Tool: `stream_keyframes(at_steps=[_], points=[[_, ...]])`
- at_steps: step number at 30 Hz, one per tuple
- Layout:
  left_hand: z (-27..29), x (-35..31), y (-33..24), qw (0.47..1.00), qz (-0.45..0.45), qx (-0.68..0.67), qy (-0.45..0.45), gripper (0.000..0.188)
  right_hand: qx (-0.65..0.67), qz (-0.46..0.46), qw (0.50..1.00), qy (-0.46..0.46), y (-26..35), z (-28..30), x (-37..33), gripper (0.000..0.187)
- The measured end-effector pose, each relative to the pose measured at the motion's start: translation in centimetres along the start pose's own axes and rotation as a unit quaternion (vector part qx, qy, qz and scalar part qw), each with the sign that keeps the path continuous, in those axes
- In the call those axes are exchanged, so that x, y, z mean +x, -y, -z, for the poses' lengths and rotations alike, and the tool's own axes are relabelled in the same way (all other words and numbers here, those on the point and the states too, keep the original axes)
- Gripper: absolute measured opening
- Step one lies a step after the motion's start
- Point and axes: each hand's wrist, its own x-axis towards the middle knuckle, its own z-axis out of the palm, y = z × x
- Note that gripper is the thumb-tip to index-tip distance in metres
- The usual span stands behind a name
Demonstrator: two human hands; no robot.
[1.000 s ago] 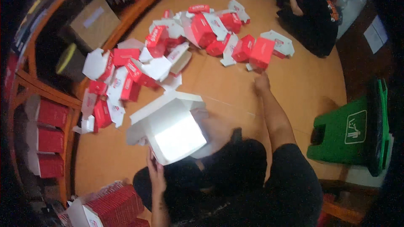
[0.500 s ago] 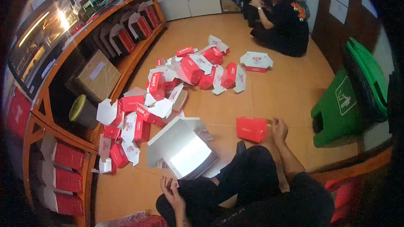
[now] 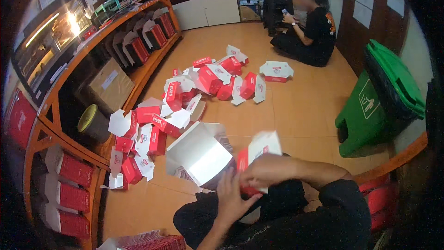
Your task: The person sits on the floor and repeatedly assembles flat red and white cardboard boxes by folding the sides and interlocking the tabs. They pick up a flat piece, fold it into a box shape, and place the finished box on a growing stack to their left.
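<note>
Over my lap is a red and white cardboard food box (image 3: 266,146), its white flap raised and smeared by motion. My right hand (image 3: 267,170) is closed at the near side of this box and covers part of it. Just to its left, my left hand (image 3: 231,200) reaches up with fingers stretched and thumb spread toward the box's lower red part; whether it presses on the box I cannot tell. Directly ahead of the left hand, a stack of nested white-lined cartons (image 3: 200,155) leans on the floor, the uppermost showing its white inside.
Many folded red and white boxes (image 3: 173,95) lie heaped ahead and left. A wooden shelf (image 3: 99,159) runs along the left, with a lidded bucket (image 3: 94,124). A green pedal bin (image 3: 370,111) stands right. Another person (image 3: 307,32) sits far back. More flat cartons (image 3: 148,241) lie bottom left.
The red box has come up off the floor by my right hand and moved left to my lap. My left hand has moved forward and right from my knee. The view has shifted slightly.
</note>
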Motion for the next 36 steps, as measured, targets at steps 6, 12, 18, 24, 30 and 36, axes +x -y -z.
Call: stream_keyframes(at_steps=[6,12,18,24,30,36], points=[[-2.4,-3.8,3.8,0.998,0.05,-0.02,-0.013,0.035,0.104,0.072,0.991,-0.043,3.0,0.3,2.0,0.039],[0.9,-9.5,7.1,0.885,0.393,-0.217,-0.126,0.024,0.421,-0.039,0.85,-0.315,-2.8,-1.6,2.2,0.051],[3.1,-15.5,9.4,0.794,0.489,-0.321,-0.166,0.066,0.57,0.001,0.818,-0.073,-5.9,-10.0,3.3,0.067],[1.2,-15.7,11.3,0.886,0.348,-0.284,-0.117,0.067,0.599,-0.105,0.786,-0.111,-1.1,-14.5,6.5,0.065],[-0.3,-13.9,9.3,0.762,0.398,-0.402,-0.317,0.048,0.723,-0.157,0.662,-0.121,-1.2,-18.5,7.8,0.046],[0.9,-13.8,8.9,0.767,0.407,-0.372,-0.329,0.053,0.645,-0.206,0.73,-0.093,-0.2,-17.1,6.6,0.043]])
